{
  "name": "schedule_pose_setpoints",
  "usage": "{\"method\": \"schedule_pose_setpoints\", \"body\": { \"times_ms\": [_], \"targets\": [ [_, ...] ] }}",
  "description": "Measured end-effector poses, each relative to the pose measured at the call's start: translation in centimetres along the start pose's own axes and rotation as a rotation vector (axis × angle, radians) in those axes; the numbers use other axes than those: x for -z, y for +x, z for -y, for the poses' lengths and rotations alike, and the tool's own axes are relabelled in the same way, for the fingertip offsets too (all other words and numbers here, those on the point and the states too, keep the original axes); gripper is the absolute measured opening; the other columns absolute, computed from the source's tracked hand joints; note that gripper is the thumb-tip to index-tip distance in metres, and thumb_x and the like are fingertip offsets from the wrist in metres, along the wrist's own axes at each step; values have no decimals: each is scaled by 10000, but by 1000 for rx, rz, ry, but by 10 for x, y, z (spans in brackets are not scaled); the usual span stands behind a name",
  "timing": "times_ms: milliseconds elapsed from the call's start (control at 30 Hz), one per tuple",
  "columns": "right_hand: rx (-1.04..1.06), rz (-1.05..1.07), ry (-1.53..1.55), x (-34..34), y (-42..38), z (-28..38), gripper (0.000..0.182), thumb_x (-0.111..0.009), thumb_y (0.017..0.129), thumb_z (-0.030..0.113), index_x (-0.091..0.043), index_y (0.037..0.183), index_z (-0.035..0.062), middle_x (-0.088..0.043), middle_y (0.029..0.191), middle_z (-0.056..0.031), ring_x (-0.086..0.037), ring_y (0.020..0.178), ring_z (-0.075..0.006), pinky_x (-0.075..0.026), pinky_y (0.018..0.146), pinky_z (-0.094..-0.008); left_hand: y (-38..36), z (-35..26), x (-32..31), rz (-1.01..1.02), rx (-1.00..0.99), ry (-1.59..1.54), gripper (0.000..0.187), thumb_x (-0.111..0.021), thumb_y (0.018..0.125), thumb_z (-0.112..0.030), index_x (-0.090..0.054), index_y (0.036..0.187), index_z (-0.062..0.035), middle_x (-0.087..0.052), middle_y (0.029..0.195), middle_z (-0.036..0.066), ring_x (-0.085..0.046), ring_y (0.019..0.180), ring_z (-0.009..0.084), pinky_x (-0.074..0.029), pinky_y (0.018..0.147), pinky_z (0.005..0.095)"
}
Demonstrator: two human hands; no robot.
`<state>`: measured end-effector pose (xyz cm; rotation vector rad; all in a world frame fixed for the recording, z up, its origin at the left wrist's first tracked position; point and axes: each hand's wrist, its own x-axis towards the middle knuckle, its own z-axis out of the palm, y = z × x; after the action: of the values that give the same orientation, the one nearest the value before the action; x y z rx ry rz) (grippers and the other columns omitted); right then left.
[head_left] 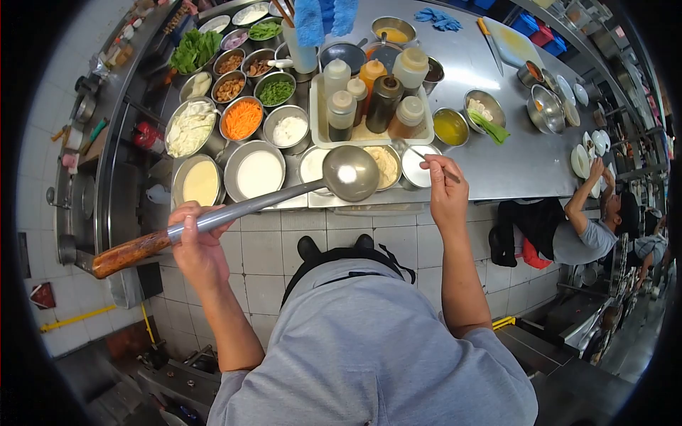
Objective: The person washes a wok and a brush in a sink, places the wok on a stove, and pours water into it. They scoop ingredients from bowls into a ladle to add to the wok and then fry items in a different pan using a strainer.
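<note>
My left hand (199, 245) is wrapped round the grey shaft of a long ladle (352, 174), near its wooden handle end. The metal bowl of the ladle hangs over the front row of bowls, partly covering a bowl of pale yellow powder (386, 167). Between the fingers of my right hand (447, 184) is a thin metal spoon (426, 157), its far end over a bowl of white powder or grains (418, 170). To the left of the ladle stand a bowl of white liquid (258, 175) and a bowl of yellow liquid (199, 183).
A tray (320, 106) of squeeze bottles stands behind the ladle. Bowls of shredded carrot (242, 118), chopped greens (275, 91) and cabbage (190, 128) are at the left. A knife (490, 46) lies by a cutting board (513, 48). A co-worker (582, 231) is at the right.
</note>
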<state>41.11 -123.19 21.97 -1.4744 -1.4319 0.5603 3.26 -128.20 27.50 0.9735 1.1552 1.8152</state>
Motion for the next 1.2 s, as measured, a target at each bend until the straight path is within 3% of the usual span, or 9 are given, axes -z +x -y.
{"method": "schedule_pose_setpoints", "body": {
  "times_ms": [67, 133, 167, 233, 300, 500, 600, 667, 1200],
  "targets": [
    [-34, -3, -66, -3, 0, -8, 230, -510, 964, 204, -654, 977, 26, -676, 813, -103, -630, 799, -216, -475, 734, -317, -2, -7, 13, -45, -20, 19, 210, -558, 920, -197, -511, 1041, -31, -479, 1084, 116, -655, 875, 282, -608, 691, 410],
    [-112, 146, -85, -11, -5, -18, 239, -512, 976, 200, -639, 950, -1, -662, 775, -54, -593, 725, -118, -461, 685, -258, -3, -13, 33, -90, -42, 33, 225, -558, 921, -206, -515, 1049, -25, -460, 1106, 114, -640, 894, 268, -610, 709, 412],
    [-113, 152, -83, -16, -6, -21, 239, -512, 976, 200, -639, 950, -1, -662, 775, -54, -593, 725, -118, -461, 685, -258, -3, -16, 41, -95, -41, 36, 225, -558, 921, -206, -515, 1049, -25, -460, 1106, 114, -640, 894, 268, -610, 709, 412],
    [-73, 180, -158, -30, -6, -24, 254, -498, 968, 222, -641, 933, 15, -679, 778, -112, -654, 735, -245, -491, 683, -341, -5, -25, 51, -139, -81, 102, 228, -556, 922, -211, -516, 1051, -26, -464, 1097, 109, -629, 911, 261, -610, 722, 400],
    [-64, 179, -153, -41, -5, -24, 254, -493, 967, 221, -638, 935, 14, -682, 786, -131, -655, 735, -253, -490, 674, -339, -7, -29, 56, -150, -94, 110, 222, -558, 922, -215, -520, 1035, -27, -466, 1087, 106, -625, 918, 260, -610, 731, 389],
    [-200, 191, -13, -55, -2, -46, 260, -491, 972, 226, -635, 947, 10, -681, 761, -88, -610, 692, -168, -471, 655, -304, -9, -32, 64, -198, -106, 131, 207, -556, 924, -218, -526, 1005, -30, -465, 1082, 105, -625, 903, 259, -612, 727, 388],
    [-313, 185, 141, -49, -1, -60, 261, -484, 978, 233, -632, 948, 20, -671, 753, -44, -526, 654, -98, -441, 643, -252, -8, -29, 69, -193, -95, 131, 204, -552, 926, -216, -524, 1003, -29, -463, 1075, 104, -625, 898, 257, -613, 721, 392],
    [-443, 170, 296, -45, -2, -63, 262, -468, 996, 283, -618, 972, 69, -661, 762, -11, -447, 629, -29, -361, 580, -186, -6, -28, 70, -164, -80, 105, 203, -555, 925, -213, -523, 998, -27, -460, 1064, 101, -625, 896, 256, -613, 714, 394],
    [-525, 78, 382, -37, -7, -63, 275, -466, 993, 297, -617, 966, 69, -671, 769, -31, -461, 603, -30, -326, 535, -181, 14, -20, 64, -90, -58, 58, 151, -527, 929, -165, -513, 989, -27, -461, 1061, 102, -628, 896, 253, -610, 714, 388]
  ]
}}
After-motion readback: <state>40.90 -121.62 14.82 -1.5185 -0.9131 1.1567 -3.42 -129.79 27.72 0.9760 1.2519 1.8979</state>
